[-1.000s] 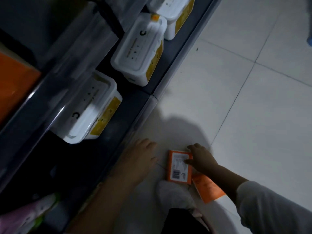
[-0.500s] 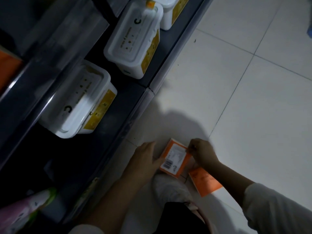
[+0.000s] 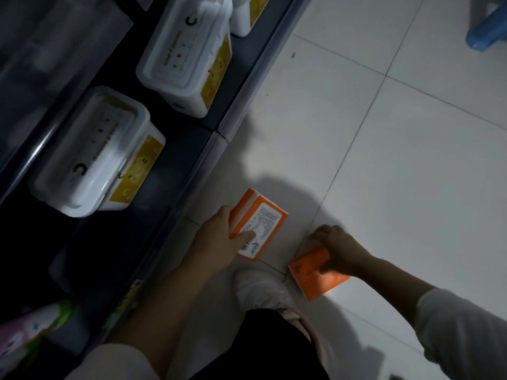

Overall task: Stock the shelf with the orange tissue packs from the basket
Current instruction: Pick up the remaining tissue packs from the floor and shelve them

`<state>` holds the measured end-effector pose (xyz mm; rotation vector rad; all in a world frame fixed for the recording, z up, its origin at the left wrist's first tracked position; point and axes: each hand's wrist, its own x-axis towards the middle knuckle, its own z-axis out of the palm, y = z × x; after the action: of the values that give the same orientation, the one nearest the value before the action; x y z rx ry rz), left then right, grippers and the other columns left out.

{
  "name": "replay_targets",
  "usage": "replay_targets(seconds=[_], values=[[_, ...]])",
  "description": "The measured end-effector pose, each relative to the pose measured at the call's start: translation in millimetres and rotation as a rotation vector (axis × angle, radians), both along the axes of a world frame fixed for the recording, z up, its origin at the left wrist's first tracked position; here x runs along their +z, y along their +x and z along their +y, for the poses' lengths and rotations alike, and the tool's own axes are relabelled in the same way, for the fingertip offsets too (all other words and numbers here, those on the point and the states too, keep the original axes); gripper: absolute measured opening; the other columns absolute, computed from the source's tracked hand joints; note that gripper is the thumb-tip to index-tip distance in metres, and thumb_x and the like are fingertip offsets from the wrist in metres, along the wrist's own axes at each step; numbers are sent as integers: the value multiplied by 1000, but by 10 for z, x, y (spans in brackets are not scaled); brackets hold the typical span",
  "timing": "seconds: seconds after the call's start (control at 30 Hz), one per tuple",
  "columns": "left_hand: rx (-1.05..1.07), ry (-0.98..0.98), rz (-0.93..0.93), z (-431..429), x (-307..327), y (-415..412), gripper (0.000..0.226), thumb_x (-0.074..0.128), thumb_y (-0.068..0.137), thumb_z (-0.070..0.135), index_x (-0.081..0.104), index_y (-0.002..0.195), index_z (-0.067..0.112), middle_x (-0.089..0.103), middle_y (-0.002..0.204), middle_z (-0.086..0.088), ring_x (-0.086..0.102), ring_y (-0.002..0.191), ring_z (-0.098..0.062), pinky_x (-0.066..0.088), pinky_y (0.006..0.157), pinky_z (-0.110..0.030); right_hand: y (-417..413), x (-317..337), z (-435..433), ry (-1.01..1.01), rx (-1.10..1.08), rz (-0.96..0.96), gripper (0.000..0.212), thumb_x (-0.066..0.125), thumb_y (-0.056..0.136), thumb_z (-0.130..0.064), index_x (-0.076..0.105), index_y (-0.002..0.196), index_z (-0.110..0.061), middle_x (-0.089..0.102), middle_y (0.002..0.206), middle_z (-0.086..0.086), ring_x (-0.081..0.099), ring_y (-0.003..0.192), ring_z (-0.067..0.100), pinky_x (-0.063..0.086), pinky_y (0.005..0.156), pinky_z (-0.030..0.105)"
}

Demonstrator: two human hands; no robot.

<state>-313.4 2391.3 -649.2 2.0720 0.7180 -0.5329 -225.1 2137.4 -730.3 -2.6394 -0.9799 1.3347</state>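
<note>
The left hand (image 3: 219, 238) grips an orange tissue pack (image 3: 259, 223), thumb pressed across its white printed label and the other fingers wrapped round the far side, out of sight. The pack is tilted, label face up, just beside the front edge of the bottom shelf (image 3: 208, 160); whether it clears the floor cannot be told. The right hand (image 3: 336, 248) reaches down to a second orange pack (image 3: 318, 278) that lies flat on the white tiled floor (image 3: 384, 160), its fingers curled over the pack's upper end. The two packs are near each other but apart, with a tile joint running between them. Just below them a white shoe (image 3: 260, 290) stands on the floor, its toe pointing up between the packs. On the dark bottom shelf sit two white tubs with yellow labels, one (image 3: 93, 157) near the left hand, another (image 3: 186, 56) further along. A pink and green packet (image 3: 33, 325) shows at the lower left, and a blue object (image 3: 487, 34) at the top right corner.
</note>
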Motion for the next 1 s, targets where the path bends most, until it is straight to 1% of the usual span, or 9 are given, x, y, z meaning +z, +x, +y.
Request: replay_targets(seconds=[0.17,0.33,0.43,0.57,0.67,0.77,0.83,0.9,1.0], values=[[-19,-23,42,8,19,-52,48,72,79,29,48,119,18,63,114,1,62,97,-15,55,84,-35,-106,-156,-116,-116,105,-58,70,69,76,-33,37,138,-23,36,137,4,37,123,24,42,96,34],[-12,-39,31,34,100,-49,45,70,82,28,46,120,20,61,115,3,59,93,-10,51,73,-19,-163,-208,-76,-153,41,-109,50,64,80,-30,45,125,-16,40,124,8,38,115,26,43,87,34],[0,-27,17,42,213,-30,46,69,83,29,46,122,19,60,117,3,59,96,-11,52,76,-22,-107,-89,-16,-68,-82,-134,41,57,84,-26,48,123,-16,42,121,8,39,112,26,43,87,34],[1,27,-40,78,489,-2,50,65,86,29,42,128,16,58,119,1,58,101,-14,52,86,-33,110,242,148,178,-348,-95,43,71,76,-24,59,115,-12,48,113,14,44,107,32,39,88,32],[32,75,-157,123,789,-25,49,63,86,21,40,129,16,56,120,-2,56,106,-17,48,92,-37,252,596,292,478,-581,81,31,77,65,-23,64,91,-12,55,94,13,51,91,29,40,79,33],[62,166,-344,166,1183,-99,44,65,85,19,43,123,23,53,112,6,53,101,-12,43,86,-29,253,1059,440,702,-889,356,21,68,79,-1,53,90,-11,55,86,6,53,80,21,45,74,34],[75,256,-485,183,1485,-175,41,66,84,16,46,118,23,52,108,9,51,98,-8,37,82,-19,215,1350,513,796,-1016,521,13,60,87,-4,52,96,-11,58,89,8,54,79,19,47,73,30],[50,380,-615,210,1773,-289,39,66,82,7,52,116,17,54,106,8,50,97,-8,35,81,-11,178,1641,579,858,-1107,654,9,54,92,-14,54,100,-12,62,84,5,58,74,16,48,72,27],[-62,611,-758,250,2150,-501,42,65,74,-1,57,112,16,57,113,-1,49,106,-15,33,95,-15,141,2092,681,963,-1226,882,12,50,94,-23,55,97,-13,67,64,0,65,57,10,54,71,29]])
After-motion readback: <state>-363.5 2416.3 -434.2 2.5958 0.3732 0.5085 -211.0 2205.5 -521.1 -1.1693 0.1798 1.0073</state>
